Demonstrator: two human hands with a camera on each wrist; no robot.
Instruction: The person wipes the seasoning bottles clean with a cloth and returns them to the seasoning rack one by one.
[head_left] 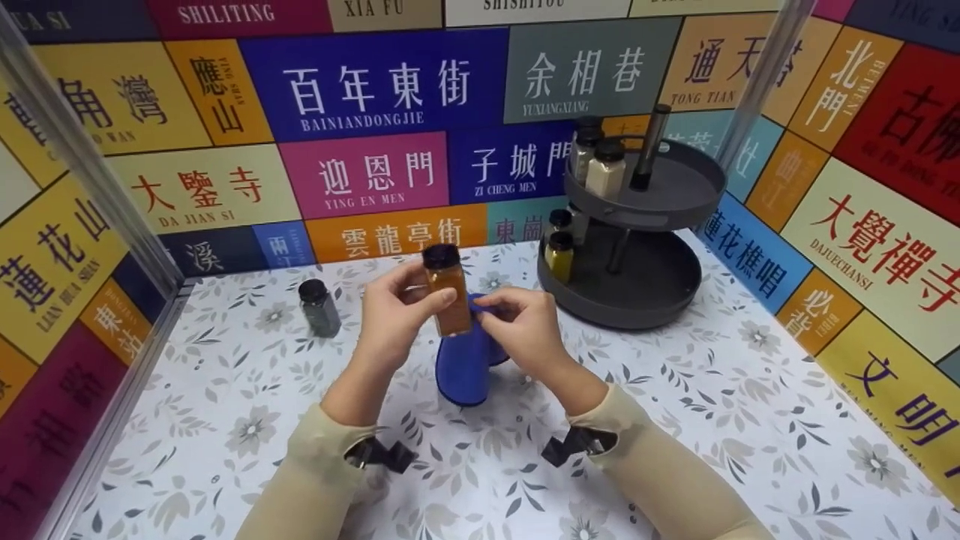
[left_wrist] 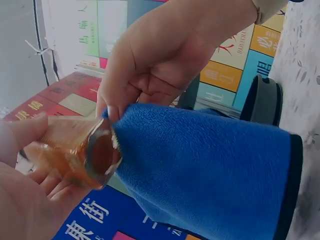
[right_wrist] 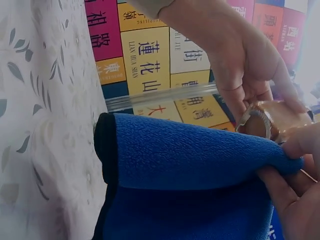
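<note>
My left hand (head_left: 394, 309) grips a square, black-capped, orange-brown clear jar (head_left: 448, 278) — probably slippery, best held mid-body — while my right hand (head_left: 526, 326) pinches fuzzy blue cloth (head_left: 462, 369).

Site is looking like a small booth: panels of Chinese lettering (head_left: 375, 90) are walling three sides, metal posts (head_left: 124, 195) are marking corners, floral-covered table (head_left: 187, 420) is sitting between.
</note>
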